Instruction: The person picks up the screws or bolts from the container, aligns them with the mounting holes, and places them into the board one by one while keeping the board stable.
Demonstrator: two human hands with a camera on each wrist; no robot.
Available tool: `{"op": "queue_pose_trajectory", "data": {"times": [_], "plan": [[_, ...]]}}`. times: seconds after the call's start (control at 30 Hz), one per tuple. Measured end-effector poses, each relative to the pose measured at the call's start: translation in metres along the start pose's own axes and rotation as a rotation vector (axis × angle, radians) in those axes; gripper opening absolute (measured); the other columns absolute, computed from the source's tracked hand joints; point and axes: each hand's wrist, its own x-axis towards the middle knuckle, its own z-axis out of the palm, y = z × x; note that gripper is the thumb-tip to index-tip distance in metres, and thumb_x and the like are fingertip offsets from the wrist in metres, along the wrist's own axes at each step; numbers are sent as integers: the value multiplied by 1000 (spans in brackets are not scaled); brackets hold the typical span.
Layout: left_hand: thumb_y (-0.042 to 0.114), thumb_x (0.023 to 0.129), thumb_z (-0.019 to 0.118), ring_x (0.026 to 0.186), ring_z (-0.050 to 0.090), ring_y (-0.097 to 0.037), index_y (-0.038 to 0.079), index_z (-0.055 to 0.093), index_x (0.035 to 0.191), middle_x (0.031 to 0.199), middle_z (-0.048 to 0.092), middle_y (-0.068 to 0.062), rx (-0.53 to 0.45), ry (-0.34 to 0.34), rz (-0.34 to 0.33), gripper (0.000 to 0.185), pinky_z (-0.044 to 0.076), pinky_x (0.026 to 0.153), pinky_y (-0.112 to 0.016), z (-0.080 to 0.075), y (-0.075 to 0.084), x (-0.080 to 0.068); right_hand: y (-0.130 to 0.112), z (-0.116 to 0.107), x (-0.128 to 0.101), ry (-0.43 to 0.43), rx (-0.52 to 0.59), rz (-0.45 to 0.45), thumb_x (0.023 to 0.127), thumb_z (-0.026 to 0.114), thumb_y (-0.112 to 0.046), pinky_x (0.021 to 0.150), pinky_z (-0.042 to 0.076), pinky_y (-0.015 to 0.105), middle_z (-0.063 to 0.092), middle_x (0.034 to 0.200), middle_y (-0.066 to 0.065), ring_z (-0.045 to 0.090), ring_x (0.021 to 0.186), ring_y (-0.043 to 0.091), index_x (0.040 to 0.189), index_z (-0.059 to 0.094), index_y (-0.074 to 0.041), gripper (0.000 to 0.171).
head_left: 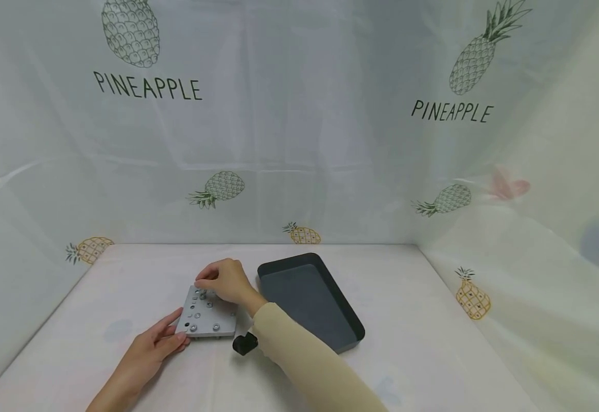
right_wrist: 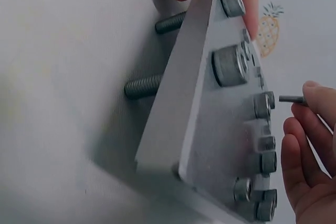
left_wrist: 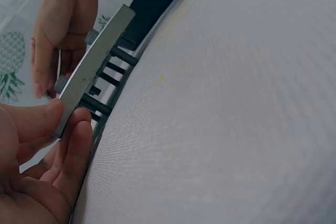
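A grey metal plate (head_left: 222, 321) carries several socket-head screws (right_wrist: 229, 65), their threaded ends sticking out below it, as the left wrist view shows. My left hand (head_left: 147, 352) grips the plate's near left edge between thumb and fingers. Over the plate's far side is my right hand (head_left: 227, 281). In the right wrist view, its thumb and fingers pinch a small screw (right_wrist: 290, 99), whose thin shank points toward the plate's face. The screw's head is hidden by the fingers.
A dark rectangular tray (head_left: 304, 303) lies right of the plate, partly behind the right sleeve. A black object (head_left: 245, 344), partly covered by the sleeve, is near the plate's right corner. Pineapple-print sheeting (head_left: 299, 143) hangs behind the white table surface (head_left: 423, 343).
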Motion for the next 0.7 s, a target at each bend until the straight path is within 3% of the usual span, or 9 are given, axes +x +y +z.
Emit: {"op": "queue_pose_trajectory", "data": {"times": [0.23, 0.7], "plan": [[10, 107, 65, 107, 74, -11, 4, 32, 166, 142, 60, -23, -7, 7, 0, 68, 62, 92, -24, 1, 0, 0, -4, 9, 2, 5, -58, -2, 95, 84, -25, 67, 46, 14, 67, 77, -19, 55, 74, -2, 89, 83, -22, 6], [9, 107, 64, 106, 74, -10, 4, 33, 166, 143, 61, -23, 6, 13, 10, 66, 62, 92, -24, 0, -2, 1, -6, 14, 1, -13, -71, 30, 94, 84, -22, 64, 47, 14, 66, 77, -18, 55, 72, -1, 90, 83, -23, 4]]}}
